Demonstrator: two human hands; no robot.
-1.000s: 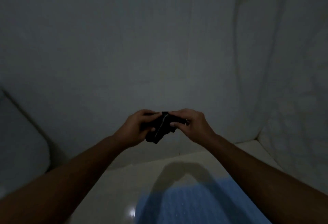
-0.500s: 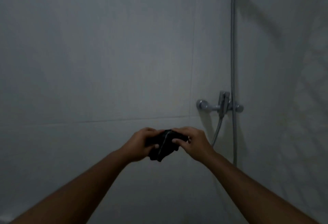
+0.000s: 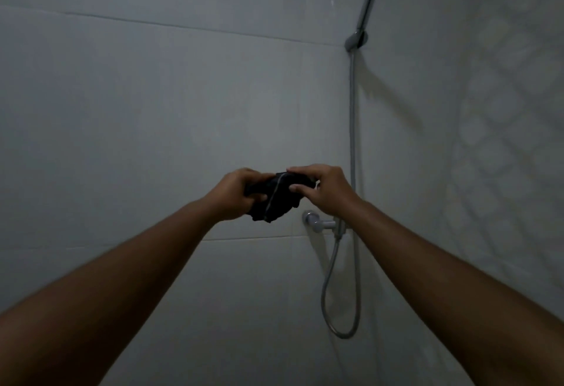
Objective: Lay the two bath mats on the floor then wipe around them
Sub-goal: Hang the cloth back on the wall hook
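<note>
Frame centre: left hand [image 3: 233, 194] and right hand [image 3: 323, 187] fingers pinch a bunched dark cloth [image 3: 276, 196], probably readying it for wiping.

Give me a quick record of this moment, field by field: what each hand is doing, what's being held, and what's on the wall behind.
left hand: gripping the dark cloth from its left side
right hand: gripping the same cloth from its right side
dark cloth: bunched between both hands, held up in front of the wall
shower tap: on the wall, just below the right hand
shower hose: hangs down the corner, looping below the tap
bath mats: not in view
</note>
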